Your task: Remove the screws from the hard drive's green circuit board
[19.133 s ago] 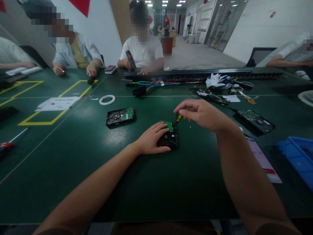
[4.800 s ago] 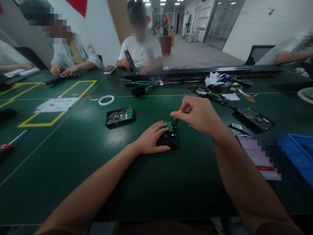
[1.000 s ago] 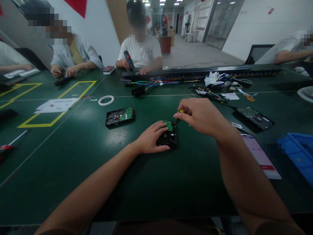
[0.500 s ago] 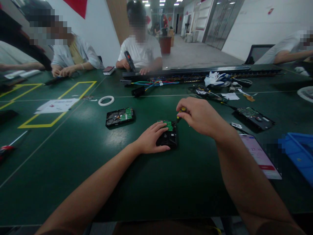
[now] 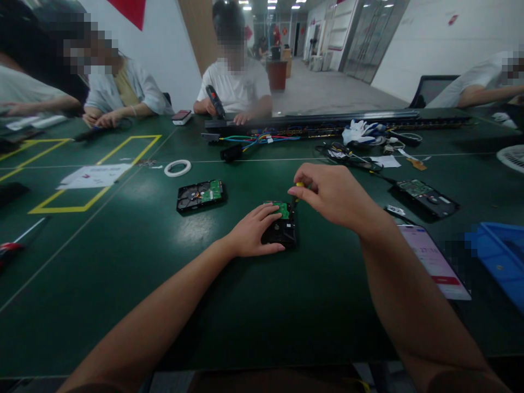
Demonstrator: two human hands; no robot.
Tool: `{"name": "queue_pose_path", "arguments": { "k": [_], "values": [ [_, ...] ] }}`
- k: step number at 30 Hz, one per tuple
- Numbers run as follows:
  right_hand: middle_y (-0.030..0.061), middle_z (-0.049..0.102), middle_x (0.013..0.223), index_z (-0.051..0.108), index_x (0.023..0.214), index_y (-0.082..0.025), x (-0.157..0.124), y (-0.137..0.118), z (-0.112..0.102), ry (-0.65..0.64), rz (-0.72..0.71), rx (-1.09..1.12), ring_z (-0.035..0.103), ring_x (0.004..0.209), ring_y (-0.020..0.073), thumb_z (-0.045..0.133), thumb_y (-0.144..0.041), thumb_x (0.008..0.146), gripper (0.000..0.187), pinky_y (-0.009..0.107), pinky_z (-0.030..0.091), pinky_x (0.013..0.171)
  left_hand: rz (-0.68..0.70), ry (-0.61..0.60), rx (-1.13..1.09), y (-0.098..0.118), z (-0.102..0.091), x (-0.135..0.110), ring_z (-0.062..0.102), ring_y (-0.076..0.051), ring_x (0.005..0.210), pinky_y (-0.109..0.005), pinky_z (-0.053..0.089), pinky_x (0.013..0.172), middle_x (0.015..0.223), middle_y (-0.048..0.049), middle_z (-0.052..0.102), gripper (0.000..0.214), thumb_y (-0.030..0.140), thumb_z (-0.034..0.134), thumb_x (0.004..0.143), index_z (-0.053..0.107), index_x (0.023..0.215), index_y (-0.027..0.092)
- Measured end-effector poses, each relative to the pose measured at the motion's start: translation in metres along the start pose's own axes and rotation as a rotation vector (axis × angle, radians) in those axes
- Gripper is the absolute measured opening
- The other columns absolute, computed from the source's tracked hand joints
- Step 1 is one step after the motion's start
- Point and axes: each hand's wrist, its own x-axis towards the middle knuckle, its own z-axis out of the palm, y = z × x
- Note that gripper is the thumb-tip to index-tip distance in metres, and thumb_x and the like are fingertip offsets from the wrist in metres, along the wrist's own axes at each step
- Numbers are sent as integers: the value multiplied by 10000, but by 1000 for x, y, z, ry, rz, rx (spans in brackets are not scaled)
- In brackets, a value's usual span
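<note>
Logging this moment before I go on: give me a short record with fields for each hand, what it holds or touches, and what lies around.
Left: left hand lies flat on the hard drive, green board facing up.
Right: right hand pinches a screwdriver, tip down at the drive's far right corner.
Surface: green table.
Nearby left: second drive, tape ring.
Nearby right: third drive, phone, blue bin.
Others: people seated across the table.

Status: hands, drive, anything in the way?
Left hand pressed on hard drive. Right hand grips screwdriver, tip at drive's far corner. Nothing blocking; phone lies off right.
</note>
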Motion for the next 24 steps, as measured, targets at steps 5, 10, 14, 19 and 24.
{"name": "queue_pose_path", "arguments": {
  "k": [5,10,14,19,24],
  "values": [
    [41,750,794,684,873,-225,0,1,1,51,83,-108,615,681,205,771,-429,1023,268,348,354,661,-13,2,-12,1,-1,0,417,-456,1648,-711,360,1345,1724,-212,502,890,760,759,950,535,1620,219],
    [37,776,857,705,896,-221,0,4,1,38,22,-63,653,743,206,781,-312,1001,158,342,395,708,-13,-5,-8,1,0,0,411,-449,1654,-705,350,1354,1723,-204,505,894,770,750,953,534,1624,219],
    [59,822,974,763,1000,-208,0,4,2,9,-25,23,711,820,228,740,-240,998,39,358,468,784,-15,0,-11,1,0,1,414,-451,1652,-700,353,1357,1722,-202,507,889,771,754,949,544,1617,222],
    [110,831,1127,814,1094,-197,0,3,5,26,-71,53,747,1032,280,657,-176,1007,180,400,528,948,-10,5,1,1,0,0,424,-448,1647,-692,360,1355,1709,-213,517,892,776,741,954,544,1612,206],
    [121,804,1171,836,1108,-201,1,5,4,5,-97,39,746,1082,272,532,-78,990,348,406,536,1019,-10,3,14,1,0,0,423,-441,1650,-685,366,1357,1707,-211,517,886,789,732,958,550,1603,209]
  ]
}}
